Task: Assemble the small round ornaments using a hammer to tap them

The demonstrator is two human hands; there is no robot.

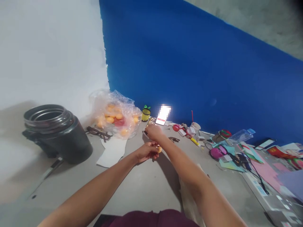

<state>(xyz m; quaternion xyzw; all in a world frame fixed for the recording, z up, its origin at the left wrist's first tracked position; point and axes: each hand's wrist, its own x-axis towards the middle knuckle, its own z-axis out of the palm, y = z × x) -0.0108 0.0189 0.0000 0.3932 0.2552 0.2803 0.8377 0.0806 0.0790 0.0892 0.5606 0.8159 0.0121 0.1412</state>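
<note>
My left hand (149, 152) is closed around a small round orange-yellow thing (159, 149), low over the middle of the table. Its exact kind is too small to tell. My right hand (153, 132) reaches across just beyond the left one, with its fingers curled down near a gold patterned object (151, 121). Whatever lies under those fingers is mostly hidden. Right behind that hand a phone (163, 115) leans with its bright screen toward me. A hammer head (174, 139) shows to the right of my right forearm.
At left stand a large black open-mouthed container (78, 138), eyeglasses (98, 133), white paper (112, 153) and a clear plastic bag (127, 110) of orange fruit. A yellow pot (145, 114) is by the blue wall. Rightward lie a white cup (195, 126), a plastic bottle (242, 135), cables and coloured paper.
</note>
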